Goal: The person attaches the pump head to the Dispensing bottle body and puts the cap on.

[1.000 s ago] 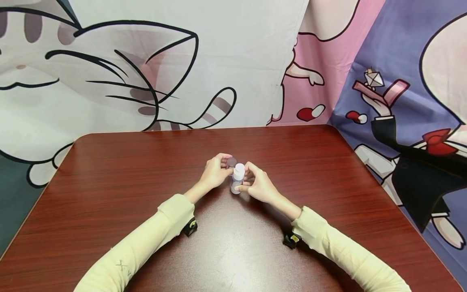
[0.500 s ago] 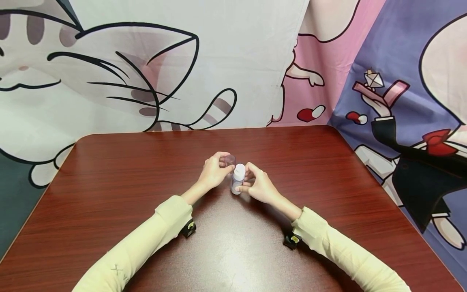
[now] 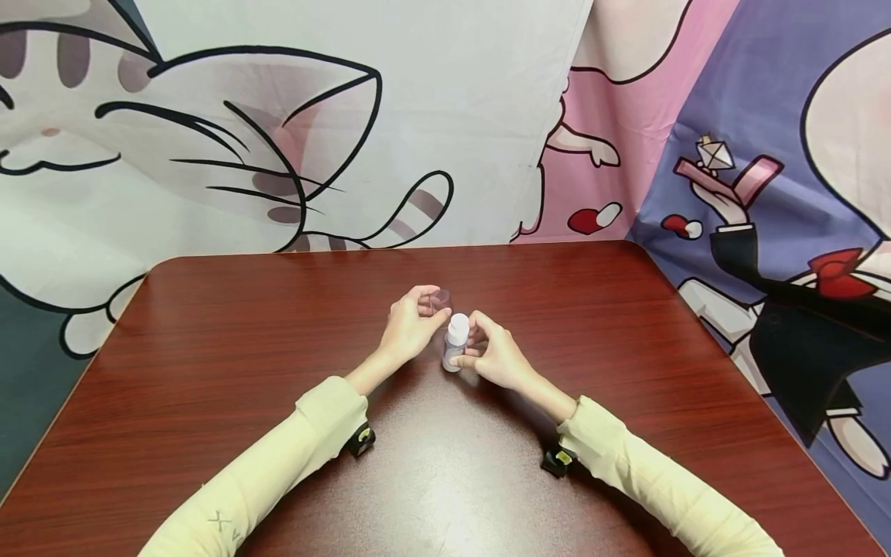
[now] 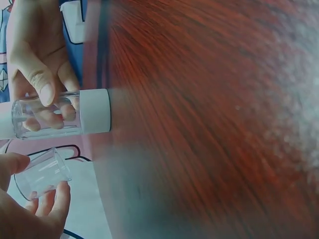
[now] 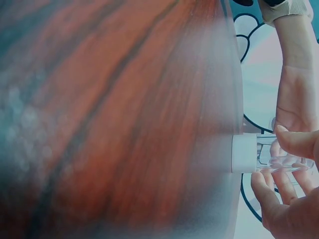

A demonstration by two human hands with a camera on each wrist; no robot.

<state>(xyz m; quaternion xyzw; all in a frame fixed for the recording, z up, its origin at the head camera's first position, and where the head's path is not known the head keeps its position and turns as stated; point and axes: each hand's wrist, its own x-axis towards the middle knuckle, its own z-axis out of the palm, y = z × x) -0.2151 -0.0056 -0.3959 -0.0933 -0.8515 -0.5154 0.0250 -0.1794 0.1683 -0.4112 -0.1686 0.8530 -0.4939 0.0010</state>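
A small clear bottle (image 3: pixel 454 352) with a white top and a white base stands upright on the table. My right hand (image 3: pixel 500 354) grips its side, the thumb in front and the fingers behind; the right wrist view shows this bottle (image 5: pixel 266 155) between thumb and fingers. My left hand (image 3: pixel 409 323) holds a small clear plastic cup (image 3: pixel 440 300) between thumb and fingertips, just behind and left of the bottle. In the left wrist view the cup (image 4: pixel 44 174) is see-through and tilted, close beside the bottle (image 4: pixel 94 112) and raised above the tabletop.
The reddish-brown wooden table (image 3: pixel 278 325) spreads around both hands, with glare near its front. A printed cartoon cloth (image 3: pixel 418 93) hangs behind its far edge and another (image 3: pixel 696 309) along the right. Black wrist cameras (image 3: pixel 362 439) sit under both cuffs.
My left hand has raised the cup a little and tilted it, shifting it slightly away from the bottle. My right hand and the bottle have stayed in place.
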